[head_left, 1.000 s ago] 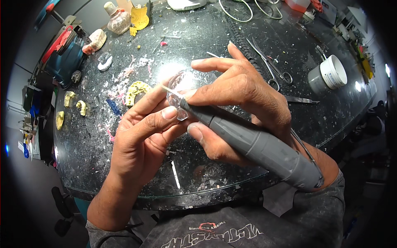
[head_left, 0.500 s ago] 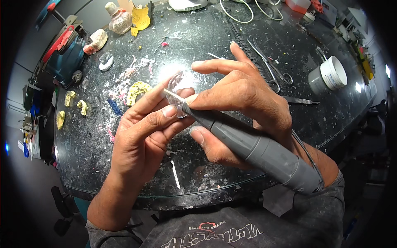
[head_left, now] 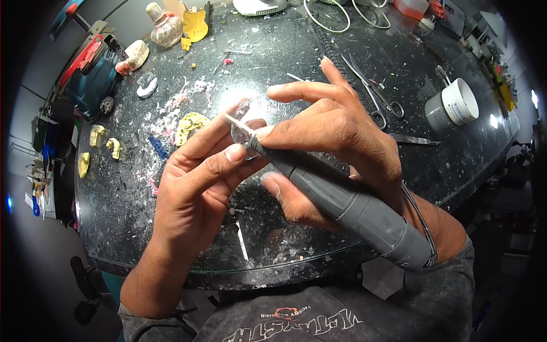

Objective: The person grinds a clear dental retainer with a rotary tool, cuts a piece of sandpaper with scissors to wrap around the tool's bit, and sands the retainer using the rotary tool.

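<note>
While the right hand [head_left: 342,134] grips a grey handpiece [head_left: 345,199], the left hand [head_left: 196,176] pinches a clear piece [head_left: 239,135] between thumb and fingers.

Lying on the speckled, glossy black tabletop [head_left: 279,51]: steel scissors [head_left: 370,86] with ring handles; to their right, a round white plastic tub [head_left: 458,102]. Toward the left, three small yellow irregular pieces [head_left: 97,135], set apart; farther back, a torn yellow sheet [head_left: 195,25] beside a bulbous pinkish-white bottle [head_left: 166,29].
</note>
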Available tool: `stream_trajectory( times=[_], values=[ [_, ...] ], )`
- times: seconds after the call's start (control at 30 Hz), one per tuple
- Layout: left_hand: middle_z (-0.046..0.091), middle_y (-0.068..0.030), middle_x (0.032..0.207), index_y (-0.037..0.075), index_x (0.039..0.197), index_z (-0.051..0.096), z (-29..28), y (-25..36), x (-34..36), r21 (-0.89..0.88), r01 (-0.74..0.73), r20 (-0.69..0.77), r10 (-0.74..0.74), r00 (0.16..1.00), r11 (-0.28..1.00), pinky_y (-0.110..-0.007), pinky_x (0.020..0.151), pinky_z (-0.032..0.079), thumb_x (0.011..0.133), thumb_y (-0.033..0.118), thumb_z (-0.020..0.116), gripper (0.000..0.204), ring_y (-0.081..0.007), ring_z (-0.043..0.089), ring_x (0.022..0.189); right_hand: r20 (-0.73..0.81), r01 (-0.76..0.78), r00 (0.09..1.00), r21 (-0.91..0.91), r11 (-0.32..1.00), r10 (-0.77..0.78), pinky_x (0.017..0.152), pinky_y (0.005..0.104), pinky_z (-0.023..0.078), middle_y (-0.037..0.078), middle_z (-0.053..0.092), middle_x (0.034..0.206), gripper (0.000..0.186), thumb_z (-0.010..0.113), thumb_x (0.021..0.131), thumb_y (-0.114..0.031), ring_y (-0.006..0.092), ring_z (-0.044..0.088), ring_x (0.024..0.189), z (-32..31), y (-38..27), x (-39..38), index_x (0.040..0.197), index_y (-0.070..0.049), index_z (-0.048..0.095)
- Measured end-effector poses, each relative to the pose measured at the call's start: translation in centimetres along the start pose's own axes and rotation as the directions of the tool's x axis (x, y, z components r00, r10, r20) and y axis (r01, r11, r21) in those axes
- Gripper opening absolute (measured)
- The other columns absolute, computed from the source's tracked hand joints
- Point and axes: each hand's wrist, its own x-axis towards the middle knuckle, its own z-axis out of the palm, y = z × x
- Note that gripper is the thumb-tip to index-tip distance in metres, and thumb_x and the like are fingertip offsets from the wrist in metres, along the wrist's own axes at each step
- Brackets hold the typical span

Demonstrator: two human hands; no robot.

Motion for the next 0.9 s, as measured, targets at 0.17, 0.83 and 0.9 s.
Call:
stream_trajectory(
  times=[0.17, 0.83, 0.9],
  values=[
    [0.058, -0.0194, 0.129, -0.003, 0.136, 0.049, -0.4, -0.3, 0.0, -0.024, -0.021, -0.029, 0.021, 0.999, 0.999, -0.045, 0.105, 0.045, 0.089, -0.001, 0.060, 0.048, -0.0274, 0.056, 0.122, -0.089, 0.013, 0.996, -0.007, 1.000, -0.013, 0.110, 0.0696, 0.016, 0.006, 0.074, 0.090, 0.046, 0.078, 0.057, -0.012, 0.0330, 0.062, 0.116, -0.2, -1.2, 0.0, 0.102, -0.015, 0.071],
    [0.061, -0.0227, 0.122, -0.006, 0.133, 0.050, -0.2, 0.0, -0.3, -0.059, 0.043, -0.017, -0.044, 0.999, 0.997, -0.046, 0.105, 0.047, 0.089, -0.003, 0.060, 0.045, -0.0335, 0.063, 0.111, -0.385, 0.051, 0.920, 0.304, 0.951, 0.074, 0.087, 0.0309, 0.053, 0.011, 0.062, 0.103, 0.043, 0.070, 0.088, -0.011, 0.0170, 0.065, 0.094, 0.1, -0.6, -0.1, 0.125, -0.001, 0.050],
    [0.060, -0.0242, 0.121, -0.008, 0.135, 0.045, 0.1, 0.0, -0.4, -0.009, 0.095, -0.008, -0.095, 0.995, 0.995, -0.044, 0.102, 0.050, 0.090, -0.001, 0.055, 0.046, -0.0277, 0.064, 0.108, -0.225, -0.153, 0.926, 0.512, 0.845, 0.304, 0.087, 0.0283, 0.053, 0.008, 0.063, 0.101, 0.035, 0.067, 0.086, 0.000, 0.0144, 0.064, 0.094, -0.1, -0.9, -0.5, 0.119, -0.004, 0.057]
  ],
)
